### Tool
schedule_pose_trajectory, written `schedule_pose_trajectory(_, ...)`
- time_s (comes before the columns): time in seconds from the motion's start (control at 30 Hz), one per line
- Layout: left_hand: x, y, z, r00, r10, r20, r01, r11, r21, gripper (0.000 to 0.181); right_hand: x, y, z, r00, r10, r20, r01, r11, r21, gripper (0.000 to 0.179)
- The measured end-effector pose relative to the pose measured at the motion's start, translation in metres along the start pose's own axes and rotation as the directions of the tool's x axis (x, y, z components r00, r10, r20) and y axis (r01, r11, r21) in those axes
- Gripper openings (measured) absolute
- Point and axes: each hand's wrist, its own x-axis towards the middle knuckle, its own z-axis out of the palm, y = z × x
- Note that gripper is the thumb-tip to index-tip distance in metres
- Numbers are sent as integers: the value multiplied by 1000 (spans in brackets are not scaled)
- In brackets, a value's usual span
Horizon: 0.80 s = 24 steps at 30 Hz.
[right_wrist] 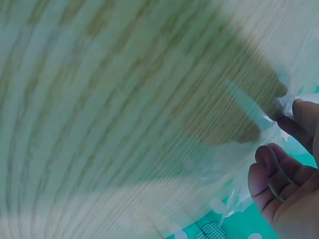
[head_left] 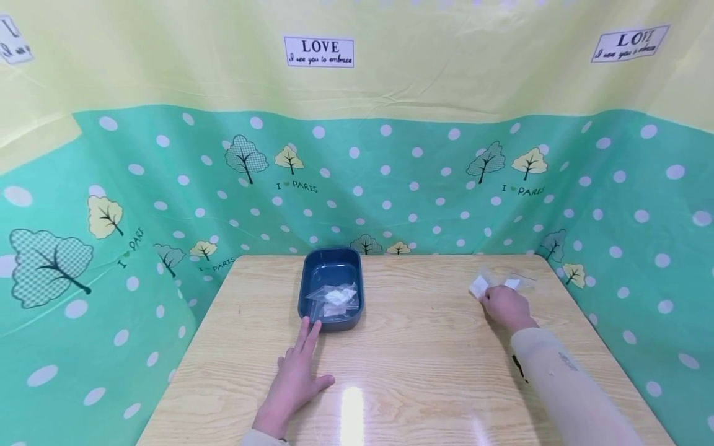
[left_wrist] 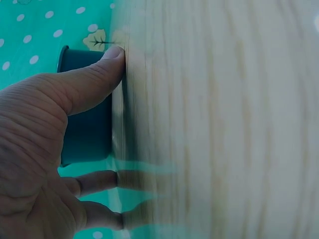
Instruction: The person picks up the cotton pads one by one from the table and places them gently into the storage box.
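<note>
A dark blue plastic bin [head_left: 302, 291] stands towards the back, left of centre, with several clear plastic bags with white pieces in them [head_left: 337, 297] at its near end. My left hand [head_left: 294, 381] has its fingers stretched out, index and middle fingertips right at the bin's near wall. In the left wrist view the thumb overlaps the bin [left_wrist: 87, 134]. Far to the right, my right hand [head_left: 506, 308] pinches a clear plastic bag with a white piece in it [head_left: 478, 286] between thumb and index finger, low over the table. Its other fingers are curled [right_wrist: 279, 174].
Another clear bag with a white piece [head_left: 512, 283] lies just behind my right hand. The wooden table [head_left: 407, 347] ends at the back against a green dotted cloth [head_left: 385, 186], which also hangs along both sides.
</note>
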Motion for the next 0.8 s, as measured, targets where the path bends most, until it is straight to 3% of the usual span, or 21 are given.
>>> schedule_pose_trajectory(0.3,0,1,-1,1000,1,-3,-1,1000,-6,126,-7,-4,-1,992,-62,-106,58,998,-38,27)
schedule_pose_trajectory(0.63,0,1,-1,1000,-2,2,2,1000,-1,125,-2,-5,0,999,-22,-43,19,998,-58,30)
schedule_pose_trajectory(0.8,-1,1,-1,1000,-13,14,13,1000,-3,127,-1,-19,-2,997,-62,-49,59,997,-55,35)
